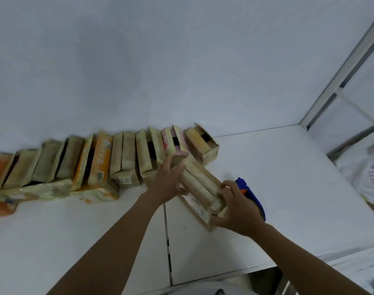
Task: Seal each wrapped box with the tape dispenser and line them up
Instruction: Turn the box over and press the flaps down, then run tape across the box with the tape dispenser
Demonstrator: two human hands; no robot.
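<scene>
Gripping both ends of the long tan wrapped box (pixel 201 189), left hand (pixel 169 184) and right hand (pixel 238 210) should steady it; blue plastic tape dispenser (pixel 252 195) waits at 3 o'clock.

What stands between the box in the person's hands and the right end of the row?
Nothing visible. The left hand and right hand hold the box just in front of the end box; the tape dispenser lies aside, behind the right hand.

A white surface (pixel 267 167) with a dark seam (pixel 168 241) meets a plain white wall (pixel 160 60) on its far side. At the right stands a metal frame (pixel 341 67), with a white plastic bag (pixel 371 177) printed in red beyond the edge.
</scene>
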